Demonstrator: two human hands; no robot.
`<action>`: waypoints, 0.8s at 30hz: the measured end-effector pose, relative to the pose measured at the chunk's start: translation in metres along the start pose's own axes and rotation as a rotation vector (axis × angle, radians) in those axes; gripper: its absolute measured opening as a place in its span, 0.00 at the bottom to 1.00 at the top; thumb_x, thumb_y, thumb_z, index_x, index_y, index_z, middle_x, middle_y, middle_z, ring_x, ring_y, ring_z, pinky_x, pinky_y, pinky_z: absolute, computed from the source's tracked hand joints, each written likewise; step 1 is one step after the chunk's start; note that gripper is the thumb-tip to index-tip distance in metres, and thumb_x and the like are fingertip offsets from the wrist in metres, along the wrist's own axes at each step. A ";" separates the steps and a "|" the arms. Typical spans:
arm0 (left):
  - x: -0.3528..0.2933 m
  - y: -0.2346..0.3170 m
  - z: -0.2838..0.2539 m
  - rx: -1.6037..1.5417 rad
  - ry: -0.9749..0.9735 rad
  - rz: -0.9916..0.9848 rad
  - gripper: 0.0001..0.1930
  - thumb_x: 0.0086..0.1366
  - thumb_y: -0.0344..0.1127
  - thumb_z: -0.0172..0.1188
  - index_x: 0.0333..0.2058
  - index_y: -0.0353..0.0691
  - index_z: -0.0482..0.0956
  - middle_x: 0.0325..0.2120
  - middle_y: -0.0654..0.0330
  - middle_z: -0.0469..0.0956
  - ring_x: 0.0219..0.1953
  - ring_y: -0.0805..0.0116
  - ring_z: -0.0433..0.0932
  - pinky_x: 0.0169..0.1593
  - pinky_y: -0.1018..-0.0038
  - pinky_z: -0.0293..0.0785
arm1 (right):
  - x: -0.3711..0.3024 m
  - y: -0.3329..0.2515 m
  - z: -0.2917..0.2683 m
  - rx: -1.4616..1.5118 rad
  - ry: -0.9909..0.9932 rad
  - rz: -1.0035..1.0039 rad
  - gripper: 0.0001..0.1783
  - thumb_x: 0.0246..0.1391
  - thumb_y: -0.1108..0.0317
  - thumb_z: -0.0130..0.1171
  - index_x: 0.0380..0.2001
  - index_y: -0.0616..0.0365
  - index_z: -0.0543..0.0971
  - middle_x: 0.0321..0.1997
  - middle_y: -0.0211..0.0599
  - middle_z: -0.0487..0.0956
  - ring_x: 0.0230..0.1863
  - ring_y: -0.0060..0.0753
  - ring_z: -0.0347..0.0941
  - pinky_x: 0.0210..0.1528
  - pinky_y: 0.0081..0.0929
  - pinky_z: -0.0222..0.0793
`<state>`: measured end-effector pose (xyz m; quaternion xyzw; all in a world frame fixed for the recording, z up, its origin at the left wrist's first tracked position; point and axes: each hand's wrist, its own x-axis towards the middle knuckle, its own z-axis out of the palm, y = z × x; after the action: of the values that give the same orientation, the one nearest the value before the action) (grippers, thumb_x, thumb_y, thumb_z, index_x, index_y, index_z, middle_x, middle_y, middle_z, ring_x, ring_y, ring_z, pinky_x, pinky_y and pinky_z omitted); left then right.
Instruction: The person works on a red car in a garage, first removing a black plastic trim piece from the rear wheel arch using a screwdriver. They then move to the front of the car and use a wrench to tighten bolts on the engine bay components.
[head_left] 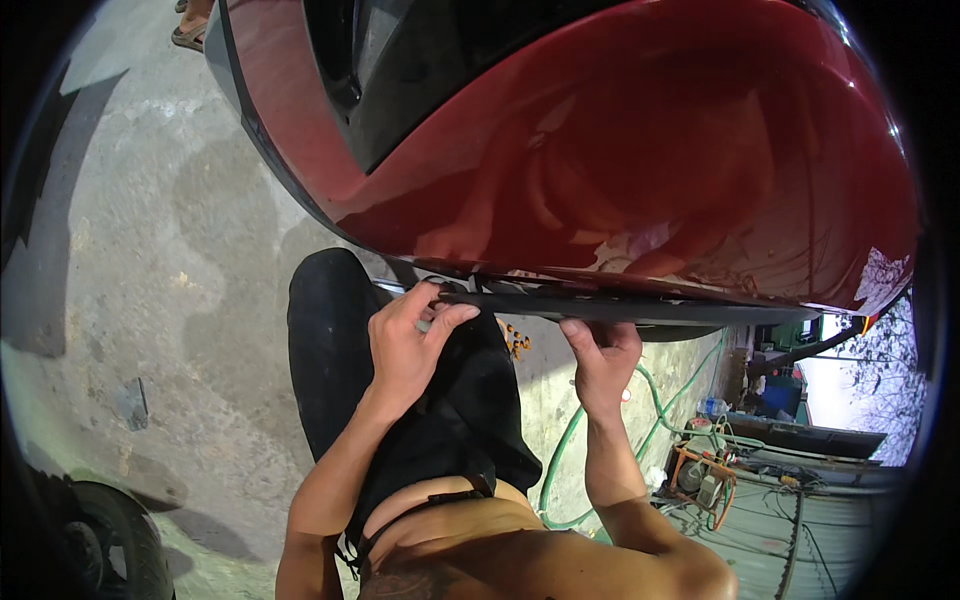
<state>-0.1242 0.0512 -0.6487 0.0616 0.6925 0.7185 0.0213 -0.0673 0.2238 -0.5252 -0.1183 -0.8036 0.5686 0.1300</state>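
Note:
A glossy red car bumper [640, 170] fills the upper part of the view, with a dark grille opening [400, 70] at its top left. Along its lower edge runs a black trim strip [640, 308]. My left hand [408, 345] grips the strip's left end, fingers curled over it, with a small pale object under the fingers. My right hand [603, 358] presses up under the strip near its middle, fingers hooked behind the edge. My knees in black trousers [330, 340] are below.
Stained concrete ground [160, 260] spreads to the left. A green hose [560, 450] snakes past my right arm toward an orange machine [700, 475]. A dark tyre [110, 540] sits at lower left. Another person's sandalled foot [190, 35] stands at top left.

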 end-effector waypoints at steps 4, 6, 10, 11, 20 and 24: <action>0.007 0.001 -0.001 0.014 0.005 0.004 0.08 0.58 0.30 0.67 0.29 0.31 0.78 0.20 0.59 0.81 0.23 0.74 0.79 0.28 0.79 0.71 | 0.006 -0.002 0.007 -0.039 0.053 -0.031 0.19 0.51 0.79 0.67 0.46 0.67 0.76 0.46 0.39 0.80 0.48 0.29 0.74 0.57 0.29 0.68; 0.011 0.009 -0.005 -0.034 -0.021 -0.043 0.08 0.59 0.30 0.67 0.28 0.31 0.78 0.20 0.58 0.81 0.23 0.74 0.80 0.28 0.79 0.71 | 0.008 -0.001 0.009 -0.049 0.071 -0.053 0.18 0.51 0.79 0.67 0.45 0.67 0.76 0.44 0.38 0.81 0.46 0.28 0.76 0.54 0.28 0.69; 0.009 0.003 0.000 -0.171 -0.019 -0.087 0.06 0.61 0.27 0.65 0.29 0.29 0.79 0.20 0.61 0.80 0.22 0.76 0.78 0.29 0.80 0.72 | 0.008 0.002 0.010 -0.039 0.088 -0.098 0.15 0.51 0.79 0.68 0.43 0.67 0.77 0.40 0.37 0.82 0.42 0.26 0.77 0.51 0.26 0.71; 0.009 0.004 0.000 -0.205 -0.018 -0.117 0.05 0.61 0.26 0.64 0.30 0.29 0.80 0.21 0.61 0.80 0.22 0.76 0.78 0.29 0.80 0.72 | 0.008 0.003 0.010 -0.038 0.092 -0.111 0.15 0.51 0.78 0.68 0.42 0.67 0.77 0.39 0.36 0.82 0.41 0.26 0.77 0.50 0.26 0.71; 0.012 0.009 0.000 -0.469 -0.052 -0.256 0.04 0.62 0.23 0.61 0.29 0.27 0.79 0.23 0.58 0.82 0.23 0.74 0.80 0.30 0.80 0.74 | 0.007 0.004 0.016 -0.010 0.142 -0.150 0.13 0.53 0.77 0.67 0.41 0.66 0.76 0.38 0.35 0.81 0.40 0.25 0.76 0.48 0.24 0.71; 0.017 -0.004 -0.001 -0.555 -0.091 -0.291 0.04 0.61 0.21 0.60 0.27 0.26 0.78 0.23 0.54 0.81 0.23 0.70 0.81 0.30 0.78 0.75 | 0.007 -0.001 0.012 0.022 0.095 -0.118 0.13 0.54 0.77 0.66 0.42 0.66 0.76 0.38 0.35 0.81 0.40 0.25 0.76 0.50 0.26 0.71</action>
<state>-0.1416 0.0528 -0.6516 -0.0142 0.4697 0.8660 0.1709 -0.0785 0.2151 -0.5280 -0.0963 -0.7960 0.5623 0.2024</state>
